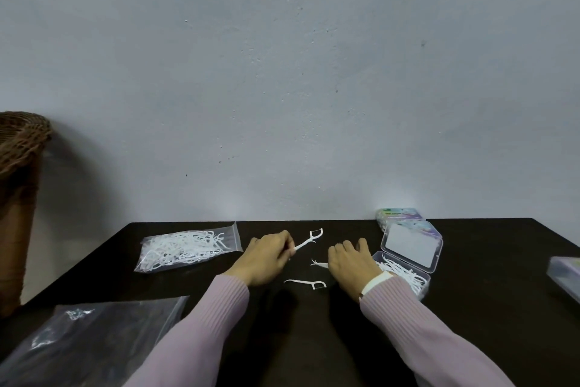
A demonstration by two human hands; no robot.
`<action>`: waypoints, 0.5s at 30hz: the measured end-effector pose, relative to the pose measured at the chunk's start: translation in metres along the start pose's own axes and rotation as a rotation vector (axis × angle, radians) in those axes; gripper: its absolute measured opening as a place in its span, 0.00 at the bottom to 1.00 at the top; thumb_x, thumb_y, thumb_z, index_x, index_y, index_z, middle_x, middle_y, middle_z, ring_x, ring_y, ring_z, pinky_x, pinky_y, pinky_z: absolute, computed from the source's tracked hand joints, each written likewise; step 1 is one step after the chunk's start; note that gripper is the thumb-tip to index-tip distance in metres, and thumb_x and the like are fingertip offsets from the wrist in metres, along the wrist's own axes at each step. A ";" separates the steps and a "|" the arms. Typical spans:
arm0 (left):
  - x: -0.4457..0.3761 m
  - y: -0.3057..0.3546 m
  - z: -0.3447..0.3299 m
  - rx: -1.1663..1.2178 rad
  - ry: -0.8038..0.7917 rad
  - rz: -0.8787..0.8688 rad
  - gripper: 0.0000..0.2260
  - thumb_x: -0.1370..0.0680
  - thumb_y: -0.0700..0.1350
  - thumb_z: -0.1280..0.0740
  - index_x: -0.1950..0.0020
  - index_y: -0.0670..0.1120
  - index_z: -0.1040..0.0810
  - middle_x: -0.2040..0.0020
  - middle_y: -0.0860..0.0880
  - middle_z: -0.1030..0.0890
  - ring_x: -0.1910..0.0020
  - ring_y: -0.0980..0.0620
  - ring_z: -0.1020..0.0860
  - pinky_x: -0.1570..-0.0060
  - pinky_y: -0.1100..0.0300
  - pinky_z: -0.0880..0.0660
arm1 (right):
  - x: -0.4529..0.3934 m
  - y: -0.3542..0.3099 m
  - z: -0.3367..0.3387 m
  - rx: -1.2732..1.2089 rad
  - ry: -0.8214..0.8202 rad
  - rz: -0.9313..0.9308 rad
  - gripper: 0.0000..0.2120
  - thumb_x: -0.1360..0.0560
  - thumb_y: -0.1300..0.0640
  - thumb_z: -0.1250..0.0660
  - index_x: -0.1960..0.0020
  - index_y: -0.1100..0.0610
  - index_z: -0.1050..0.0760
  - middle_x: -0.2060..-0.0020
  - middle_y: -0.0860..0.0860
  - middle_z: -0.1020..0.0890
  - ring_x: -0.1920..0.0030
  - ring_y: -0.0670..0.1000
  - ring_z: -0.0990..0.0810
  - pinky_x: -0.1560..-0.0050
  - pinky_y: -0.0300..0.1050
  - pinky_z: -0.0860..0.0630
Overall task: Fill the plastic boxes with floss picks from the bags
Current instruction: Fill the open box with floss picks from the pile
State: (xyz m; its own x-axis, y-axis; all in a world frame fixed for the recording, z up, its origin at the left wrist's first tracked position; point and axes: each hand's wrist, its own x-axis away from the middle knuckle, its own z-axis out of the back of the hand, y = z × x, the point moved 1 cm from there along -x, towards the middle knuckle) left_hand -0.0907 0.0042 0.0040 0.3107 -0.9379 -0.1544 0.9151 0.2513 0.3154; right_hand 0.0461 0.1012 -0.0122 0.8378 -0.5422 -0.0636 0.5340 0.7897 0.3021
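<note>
- Floss picks lie in three places: many inside the zip bag [188, 249] to the left of the left hand [266, 256], many already in the open plastic box [408, 273] just right of the right hand [353, 261], and a few loose ones between the two hands.
- Left hand pinches one floss pick [309, 240] by its handle end; the long axis of the pick runs away from the hand, up and to the right, with the floss head farthest from the fingers.
- Right hand rests with curled fingers on the table [486, 261], and a second pick [318, 264] sticks out at its thumb side (I cannot tell if the fingers really hold it).
- Loose pick [306, 283] lies flat just in front of both wrists, its long axis left to right.
- Box lies to the right of the held pick, so the right hand is the nearer one; in my judgement the pick must travel rightward over that hand.
- Printed lids on the closed boxes [398, 215] behind show colours, but the writing is too blurred to read.
</note>
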 end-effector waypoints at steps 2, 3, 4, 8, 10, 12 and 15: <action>-0.001 0.002 0.002 -0.007 0.073 -0.009 0.02 0.19 0.46 0.42 0.51 0.51 0.31 0.55 0.55 0.24 0.52 0.53 0.25 0.43 0.54 0.34 | 0.002 0.008 0.006 0.012 0.022 -0.010 0.15 0.23 0.68 0.47 0.37 0.65 0.36 0.39 0.60 0.29 0.37 0.59 0.32 0.34 0.58 0.43; -0.001 0.003 0.003 -0.008 0.104 -0.011 0.02 0.19 0.45 0.42 0.51 0.51 0.32 0.56 0.55 0.24 0.54 0.53 0.25 0.44 0.54 0.34 | 0.003 0.013 0.009 0.017 0.027 -0.020 0.15 0.23 0.68 0.47 0.37 0.65 0.36 0.39 0.60 0.29 0.37 0.58 0.32 0.35 0.58 0.42; -0.002 0.005 0.004 -0.004 0.125 -0.015 0.03 0.19 0.45 0.42 0.52 0.51 0.32 0.57 0.56 0.25 0.56 0.54 0.27 0.44 0.54 0.34 | 0.005 0.019 0.012 0.019 0.028 -0.032 0.15 0.23 0.67 0.46 0.36 0.64 0.36 0.39 0.59 0.29 0.37 0.58 0.32 0.35 0.58 0.42; -0.008 0.021 -0.004 0.032 0.120 -0.060 0.02 0.19 0.45 0.41 0.51 0.51 0.30 0.56 0.55 0.25 0.56 0.57 0.28 0.41 0.55 0.35 | 0.017 0.051 0.018 -0.007 -0.011 -0.097 0.17 0.22 0.60 0.42 0.34 0.61 0.36 0.37 0.56 0.29 0.34 0.56 0.33 0.33 0.57 0.42; -0.012 0.035 -0.013 0.037 0.095 -0.093 0.02 0.19 0.45 0.41 0.49 0.50 0.29 0.55 0.54 0.25 0.53 0.57 0.28 0.38 0.56 0.37 | 0.024 0.068 0.016 -0.038 -0.053 -0.138 0.18 0.21 0.56 0.42 0.33 0.59 0.36 0.36 0.55 0.28 0.33 0.55 0.33 0.33 0.57 0.42; -0.018 0.051 -0.022 0.033 0.076 -0.135 0.02 0.19 0.44 0.41 0.48 0.50 0.29 0.54 0.55 0.26 0.52 0.58 0.29 0.36 0.57 0.40 | 0.031 0.082 0.010 -0.080 -0.080 -0.175 0.17 0.21 0.57 0.44 0.33 0.58 0.36 0.36 0.55 0.28 0.34 0.54 0.32 0.32 0.59 0.42; -0.025 0.074 -0.037 0.006 0.074 -0.209 0.02 0.19 0.44 0.42 0.49 0.50 0.30 0.53 0.54 0.27 0.50 0.56 0.29 0.34 0.56 0.40 | 0.037 0.094 0.000 -0.137 -0.099 -0.201 0.16 0.20 0.55 0.46 0.34 0.58 0.34 0.37 0.54 0.27 0.35 0.53 0.30 0.32 0.59 0.42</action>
State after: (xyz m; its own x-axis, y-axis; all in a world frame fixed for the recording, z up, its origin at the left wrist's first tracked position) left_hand -0.0216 0.0552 -0.0030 0.1330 -0.9492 -0.2850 0.9600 0.0518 0.2753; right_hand 0.1275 0.1557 0.0140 0.7016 -0.7124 -0.0140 0.7048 0.6909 0.1607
